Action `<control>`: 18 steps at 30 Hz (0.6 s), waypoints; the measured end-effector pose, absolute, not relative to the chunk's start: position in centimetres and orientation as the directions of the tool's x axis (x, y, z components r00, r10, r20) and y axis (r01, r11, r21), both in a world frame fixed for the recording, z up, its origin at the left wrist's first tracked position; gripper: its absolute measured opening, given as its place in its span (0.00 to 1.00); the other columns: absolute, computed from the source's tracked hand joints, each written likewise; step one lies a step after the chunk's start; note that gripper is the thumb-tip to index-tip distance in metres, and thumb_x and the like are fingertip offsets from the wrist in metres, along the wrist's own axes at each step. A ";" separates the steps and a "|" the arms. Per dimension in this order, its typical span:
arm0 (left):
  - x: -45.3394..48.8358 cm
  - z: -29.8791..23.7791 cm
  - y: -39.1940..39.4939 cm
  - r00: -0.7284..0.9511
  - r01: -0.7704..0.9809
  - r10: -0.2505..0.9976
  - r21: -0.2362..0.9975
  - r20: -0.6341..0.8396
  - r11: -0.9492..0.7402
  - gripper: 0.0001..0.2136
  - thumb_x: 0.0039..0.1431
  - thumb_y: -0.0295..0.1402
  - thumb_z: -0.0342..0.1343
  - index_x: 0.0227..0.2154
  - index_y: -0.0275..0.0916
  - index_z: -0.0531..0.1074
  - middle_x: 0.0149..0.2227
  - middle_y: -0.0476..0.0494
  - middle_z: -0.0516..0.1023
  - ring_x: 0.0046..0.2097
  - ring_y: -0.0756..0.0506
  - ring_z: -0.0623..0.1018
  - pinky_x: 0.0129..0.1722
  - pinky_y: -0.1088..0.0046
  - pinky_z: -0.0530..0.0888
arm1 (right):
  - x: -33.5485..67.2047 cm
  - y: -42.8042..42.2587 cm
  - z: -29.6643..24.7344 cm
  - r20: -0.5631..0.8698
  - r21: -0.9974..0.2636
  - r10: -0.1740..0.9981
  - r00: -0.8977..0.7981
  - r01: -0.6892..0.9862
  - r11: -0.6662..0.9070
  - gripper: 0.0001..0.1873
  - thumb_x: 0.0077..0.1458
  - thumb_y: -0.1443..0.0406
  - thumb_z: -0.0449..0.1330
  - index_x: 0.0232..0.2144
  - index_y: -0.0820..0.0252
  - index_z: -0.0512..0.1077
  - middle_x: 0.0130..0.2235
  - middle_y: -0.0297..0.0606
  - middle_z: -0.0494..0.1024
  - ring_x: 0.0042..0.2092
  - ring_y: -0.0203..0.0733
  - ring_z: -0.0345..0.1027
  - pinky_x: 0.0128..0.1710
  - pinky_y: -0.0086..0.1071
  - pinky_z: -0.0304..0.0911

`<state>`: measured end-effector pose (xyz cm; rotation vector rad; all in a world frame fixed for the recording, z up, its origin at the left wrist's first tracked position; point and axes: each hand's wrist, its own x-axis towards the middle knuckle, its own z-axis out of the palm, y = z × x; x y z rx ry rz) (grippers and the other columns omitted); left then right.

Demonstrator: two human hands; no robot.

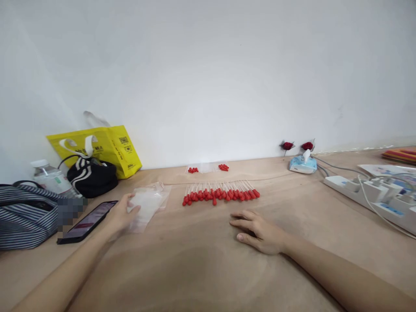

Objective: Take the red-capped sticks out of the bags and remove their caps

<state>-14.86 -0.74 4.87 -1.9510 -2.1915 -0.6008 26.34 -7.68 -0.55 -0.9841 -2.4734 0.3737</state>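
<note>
From here, the left hand (122, 213), thumb and fingers parted, is at the clear plastic bags (147, 207) on the table (182, 264), left of the red-tipped sticks (222, 195); the right hand (261, 232) lies relaxed, holding nothing. Bag-picking, apparently, which calls for pinching one free.

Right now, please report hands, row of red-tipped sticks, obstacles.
Left hand open at bags. Right hand open. Stick row untouched. Phone beside left arm.

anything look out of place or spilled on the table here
One thin white stick with a red bulbous tip looks askew: its tip juts nearer the person than its neighbours in the row. No spill shows.
</note>
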 end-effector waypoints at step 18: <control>-1.3 0.4 -6.3 0.769 0.542 0.611 0.316 0.187 -0.779 0.20 0.55 0.48 0.42 0.51 0.57 0.61 0.55 0.57 0.63 0.54 0.40 0.65 0.56 0.56 0.58 | 26.2 -7.7 -0.7 0.245 -0.409 0.712 -0.658 0.596 0.691 0.30 0.51 0.51 0.52 0.56 0.50 0.54 0.58 0.44 0.56 0.58 0.50 0.50 0.56 0.52 0.42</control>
